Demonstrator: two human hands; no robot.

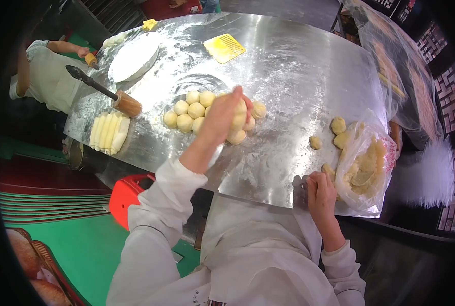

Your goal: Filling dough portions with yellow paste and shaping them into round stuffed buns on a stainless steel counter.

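My left hand [221,116] reaches over a cluster of round, pale yellow dough balls [195,110] at the middle of the steel table. Its fingers curve around one dough ball [239,116], and part of the cluster is hidden beneath the hand. By the table's near edge, my right hand [322,193] has its fingers curled in; whether anything is inside them cannot be seen. Just right of it sits an open clear plastic bag [344,191] of pale yellow filling [361,172]. Several loose lumps of filling [338,125] lie beside the bag.
A floured steel table [288,84] carries a yellow slotted scraper [224,48], a white basin [133,57], a wooden roller with a black handle [127,104] and dough strips [109,132]. Another person's hand [82,52] holds a wooden-handled tool at far left. A red stool [124,199] stands below.
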